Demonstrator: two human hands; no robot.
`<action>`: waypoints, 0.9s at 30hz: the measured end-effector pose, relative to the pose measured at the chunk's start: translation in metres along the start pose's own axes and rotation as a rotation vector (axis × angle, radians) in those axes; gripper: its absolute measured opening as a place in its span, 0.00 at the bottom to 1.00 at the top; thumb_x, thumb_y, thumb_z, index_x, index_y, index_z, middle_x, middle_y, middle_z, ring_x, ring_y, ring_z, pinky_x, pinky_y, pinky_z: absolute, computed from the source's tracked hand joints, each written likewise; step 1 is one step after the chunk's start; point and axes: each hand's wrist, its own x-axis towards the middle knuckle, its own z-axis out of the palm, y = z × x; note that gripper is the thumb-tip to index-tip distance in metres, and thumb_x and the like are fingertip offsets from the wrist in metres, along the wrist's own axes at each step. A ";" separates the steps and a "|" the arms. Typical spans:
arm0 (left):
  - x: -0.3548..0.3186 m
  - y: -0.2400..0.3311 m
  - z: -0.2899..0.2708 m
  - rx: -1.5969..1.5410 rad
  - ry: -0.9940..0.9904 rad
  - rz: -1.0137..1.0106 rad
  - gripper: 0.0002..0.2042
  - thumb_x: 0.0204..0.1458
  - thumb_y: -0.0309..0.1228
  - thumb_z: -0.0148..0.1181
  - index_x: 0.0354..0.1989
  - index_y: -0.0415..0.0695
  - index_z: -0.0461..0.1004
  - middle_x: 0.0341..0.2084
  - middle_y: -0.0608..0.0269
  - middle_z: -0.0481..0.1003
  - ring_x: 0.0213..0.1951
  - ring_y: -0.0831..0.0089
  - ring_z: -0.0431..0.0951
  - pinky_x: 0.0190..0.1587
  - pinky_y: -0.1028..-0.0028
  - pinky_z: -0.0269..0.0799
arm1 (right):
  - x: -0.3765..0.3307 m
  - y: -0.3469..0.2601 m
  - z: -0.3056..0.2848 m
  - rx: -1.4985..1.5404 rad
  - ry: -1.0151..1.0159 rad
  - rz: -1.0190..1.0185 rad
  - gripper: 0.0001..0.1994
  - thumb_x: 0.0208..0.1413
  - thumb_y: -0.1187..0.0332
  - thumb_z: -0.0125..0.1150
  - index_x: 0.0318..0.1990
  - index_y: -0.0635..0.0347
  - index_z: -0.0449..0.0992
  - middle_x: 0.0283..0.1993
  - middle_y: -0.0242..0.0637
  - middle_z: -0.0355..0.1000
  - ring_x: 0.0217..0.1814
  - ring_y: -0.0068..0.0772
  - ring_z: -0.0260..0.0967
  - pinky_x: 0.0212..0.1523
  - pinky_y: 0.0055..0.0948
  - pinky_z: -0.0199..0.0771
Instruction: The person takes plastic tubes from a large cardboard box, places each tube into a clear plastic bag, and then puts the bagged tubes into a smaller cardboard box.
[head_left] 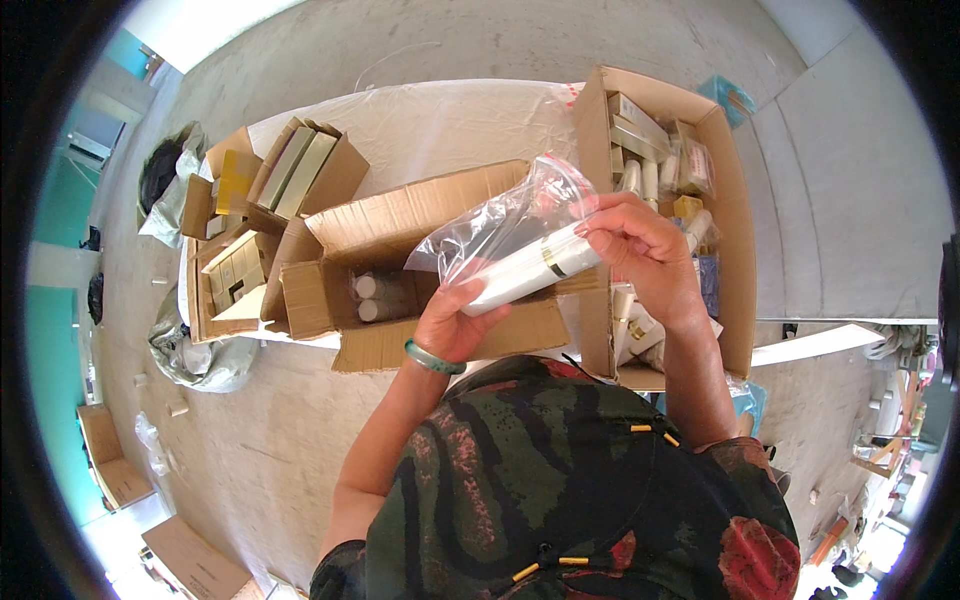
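A white tube-shaped bottle with a gold band (510, 279) lies slantwise between my two hands, above an open carton (425, 205). My left hand (450, 325), with a green bangle at the wrist, is closed round its lower left end. My right hand (650, 250) pinches the upper right end between thumb and fingers. A see-through zip bag (490, 228) with a red strip at its mouth lies along the bottle's far side. Whether the bottle is partly inside the bag I cannot tell. Inside the open carton, a few white cylinders (372, 298) lie at the left.
To the right stands a large carton (738, 200) filled with bottles, boxes and bagged pieces. Smaller cartons (345, 170) with flat boxes sit at the left of the pale-covered table (425, 130). Plastic sacks (205, 360) and a flattened carton (195, 560) lie on the floor.
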 end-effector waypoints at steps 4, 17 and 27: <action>0.002 0.006 0.001 0.106 -0.016 0.009 0.20 0.49 0.29 0.59 0.50 0.41 0.63 0.46 0.59 0.68 0.48 0.64 0.71 0.42 0.64 0.77 | 0.008 -0.003 0.009 0.095 0.047 0.051 0.08 0.55 0.76 0.51 0.42 0.61 0.73 0.44 0.31 0.67 0.40 0.15 0.62 0.34 0.14 0.61; 0.007 0.033 -0.002 0.273 0.002 0.291 0.13 0.57 0.39 0.49 0.37 0.41 0.72 0.34 0.57 0.75 0.42 0.64 0.74 0.48 0.63 0.68 | 0.010 0.016 0.010 0.095 0.065 0.217 0.08 0.55 0.71 0.54 0.42 0.61 0.70 0.38 0.28 0.69 0.39 0.15 0.61 0.39 0.19 0.63; 0.018 0.056 -0.018 0.137 -0.016 0.406 0.16 0.57 0.44 0.48 0.39 0.41 0.69 0.24 0.65 0.72 0.27 0.74 0.71 0.37 0.67 0.70 | 0.003 0.019 0.020 0.265 0.066 0.212 0.19 0.54 0.74 0.51 0.54 0.62 0.59 0.43 0.35 0.68 0.44 0.22 0.63 0.48 0.24 0.61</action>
